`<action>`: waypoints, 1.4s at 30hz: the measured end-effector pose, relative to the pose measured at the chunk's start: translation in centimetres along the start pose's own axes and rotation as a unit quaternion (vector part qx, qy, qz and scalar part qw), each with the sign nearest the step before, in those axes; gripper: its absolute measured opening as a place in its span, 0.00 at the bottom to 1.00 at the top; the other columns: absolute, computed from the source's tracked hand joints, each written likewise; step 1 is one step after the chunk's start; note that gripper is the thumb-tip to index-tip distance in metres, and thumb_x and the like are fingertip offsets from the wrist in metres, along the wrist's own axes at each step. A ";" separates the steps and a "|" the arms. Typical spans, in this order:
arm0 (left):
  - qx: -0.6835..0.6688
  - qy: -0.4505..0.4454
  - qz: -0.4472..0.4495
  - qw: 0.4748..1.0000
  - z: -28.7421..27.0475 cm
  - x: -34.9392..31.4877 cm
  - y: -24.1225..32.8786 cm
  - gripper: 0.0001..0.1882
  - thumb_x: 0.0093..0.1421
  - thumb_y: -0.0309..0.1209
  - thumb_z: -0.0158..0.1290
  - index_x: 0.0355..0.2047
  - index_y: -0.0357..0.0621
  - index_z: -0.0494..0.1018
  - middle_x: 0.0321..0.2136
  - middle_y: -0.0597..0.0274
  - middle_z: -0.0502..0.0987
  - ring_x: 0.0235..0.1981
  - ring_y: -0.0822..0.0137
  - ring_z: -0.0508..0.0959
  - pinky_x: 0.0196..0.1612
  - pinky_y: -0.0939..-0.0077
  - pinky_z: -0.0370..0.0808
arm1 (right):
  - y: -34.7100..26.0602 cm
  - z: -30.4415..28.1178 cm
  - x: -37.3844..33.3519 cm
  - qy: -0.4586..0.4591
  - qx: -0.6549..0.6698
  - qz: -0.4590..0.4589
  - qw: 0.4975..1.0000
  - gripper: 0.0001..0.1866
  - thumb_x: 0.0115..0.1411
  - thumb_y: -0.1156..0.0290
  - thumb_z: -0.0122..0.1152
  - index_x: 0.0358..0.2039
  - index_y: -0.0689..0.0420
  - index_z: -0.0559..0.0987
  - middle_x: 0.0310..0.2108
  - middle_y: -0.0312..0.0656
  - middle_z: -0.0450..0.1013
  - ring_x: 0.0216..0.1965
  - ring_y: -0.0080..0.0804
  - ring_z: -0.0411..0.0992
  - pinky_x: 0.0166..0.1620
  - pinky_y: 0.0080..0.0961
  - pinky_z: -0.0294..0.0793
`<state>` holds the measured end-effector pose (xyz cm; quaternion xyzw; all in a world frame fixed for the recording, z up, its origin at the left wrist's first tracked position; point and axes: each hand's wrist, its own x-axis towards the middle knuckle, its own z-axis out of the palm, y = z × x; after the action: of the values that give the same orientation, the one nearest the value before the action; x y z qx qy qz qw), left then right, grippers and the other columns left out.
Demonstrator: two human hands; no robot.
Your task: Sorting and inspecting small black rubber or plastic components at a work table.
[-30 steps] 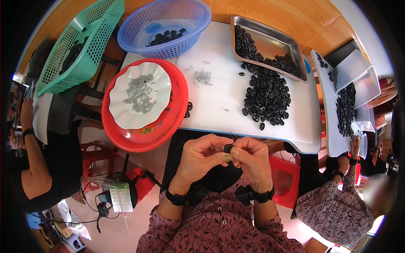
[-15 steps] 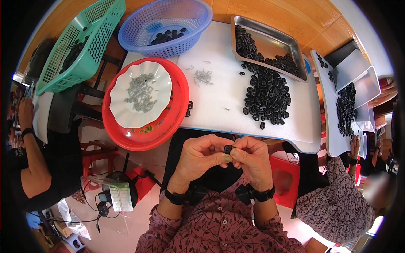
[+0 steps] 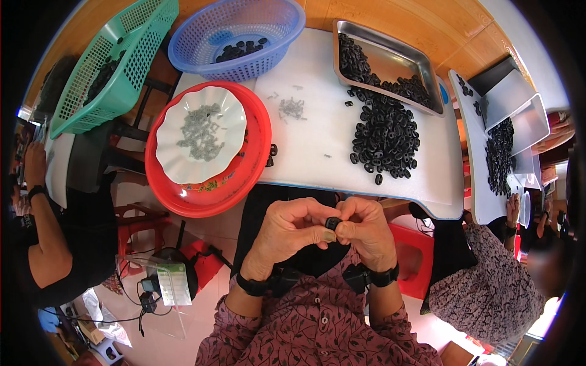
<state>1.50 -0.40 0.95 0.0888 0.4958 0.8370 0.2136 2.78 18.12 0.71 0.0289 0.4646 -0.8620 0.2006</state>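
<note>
My left hand (image 3: 292,230) pinches a small black oval plastic piece (image 3: 332,223) between thumb and forefinger, held just off the table's front edge. From the other side, my right hand (image 3: 367,230) closes thumb and fingertips right against that piece; whatever else it pinches is hidden. Beyond my hands lies a pile of similar black pieces (image 3: 384,137), some with two holes. A white wavy-rimmed plate (image 3: 168,149) with small clear pieces (image 3: 202,137) rests on a red round tray (image 3: 259,146) at the left. More clear pieces (image 3: 293,109) are scattered on the white table (image 3: 305,158).
A metal tray (image 3: 403,55) holding black pieces stands at the back right, a blue basket (image 3: 262,67) at the back left. Farther left is a green basket (image 3: 131,79). Other people work at both sides; a red stool (image 3: 412,259) is by my right arm.
The black piece has turned a little between my fingertips, and my right fingers have shifted slightly against it. The whole view has moved slightly; other things stay as they were.
</note>
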 end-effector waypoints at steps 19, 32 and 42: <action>0.070 -0.028 0.021 0.997 0.7 -1.0 1.1 0.14 0.54 0.18 0.59 0.42 0.34 0.76 0.30 0.59 0.80 0.30 0.74 0.80 0.32 0.82 0.80 | 0.3 0.0 -0.6 -0.026 0.008 0.033 0.999 0.10 0.53 0.73 0.69 0.26 0.59 0.73 0.24 0.36 0.72 0.17 0.15 0.68 0.19 0.09 0.64; 0.024 0.024 0.037 0.999 0.0 -1.9 0.9 0.15 0.56 0.19 0.57 0.45 0.33 0.74 0.29 0.59 0.79 0.27 0.73 0.79 0.32 0.83 0.78 | 0.3 3.0 -1.0 0.051 -0.043 -0.045 0.997 0.06 0.59 0.72 0.62 0.32 0.61 0.76 0.25 0.35 0.74 0.22 0.16 0.69 0.26 0.10 0.67; 0.047 0.027 0.044 0.998 -1.0 -1.5 1.7 0.15 0.57 0.19 0.56 0.46 0.33 0.74 0.28 0.60 0.78 0.26 0.74 0.79 0.30 0.84 0.78 | 0.6 3.6 0.5 0.042 -0.056 -0.053 0.996 0.07 0.59 0.70 0.62 0.30 0.60 0.76 0.24 0.35 0.74 0.21 0.15 0.68 0.25 0.10 0.66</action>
<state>2.05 -2.60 2.01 0.0979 0.5362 0.8233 0.1584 3.08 14.75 2.18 0.0288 0.5213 -0.8419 0.1365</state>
